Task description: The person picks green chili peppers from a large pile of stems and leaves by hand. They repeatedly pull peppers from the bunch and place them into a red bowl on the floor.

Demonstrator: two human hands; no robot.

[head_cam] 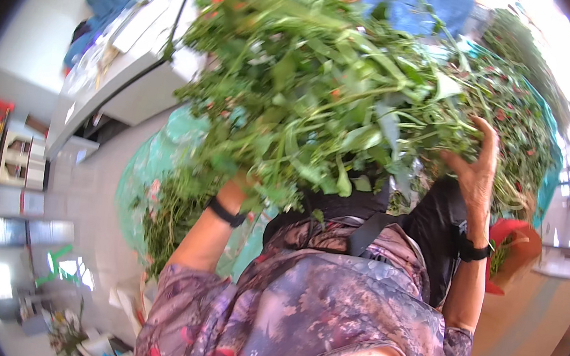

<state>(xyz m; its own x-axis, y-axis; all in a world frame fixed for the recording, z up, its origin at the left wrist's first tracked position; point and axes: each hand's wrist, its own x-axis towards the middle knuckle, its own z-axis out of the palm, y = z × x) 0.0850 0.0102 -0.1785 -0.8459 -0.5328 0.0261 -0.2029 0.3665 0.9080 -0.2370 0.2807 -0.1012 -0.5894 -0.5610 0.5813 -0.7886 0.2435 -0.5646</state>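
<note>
A big, loose bundle of leafy green stems [326, 93] with small red and orange bits fills the space above my lap, partly blurred. My left hand [243, 183] is under its near left side, mostly covered by leaves. My right hand [475, 173] holds the right end, with thumb and fingers spread around the stems. Both wrists wear black bands. Below my left forearm, more cut stems [168, 230] lie on a pale green plastic sheet or bag [162, 148]. Beyond my right hand, a heap of greens with red bits [519, 110] fills a teal plastic bag [551, 155].
A grey-white table [141, 93] with papers and plastic on it stands at upper left. Blue cloth [426, 7] shows behind the bundle. By my right forearm are a red-rimmed container [522, 244] with some greens inside and a cardboard surface [521, 326]. Tiled floor [89, 182] extends left.
</note>
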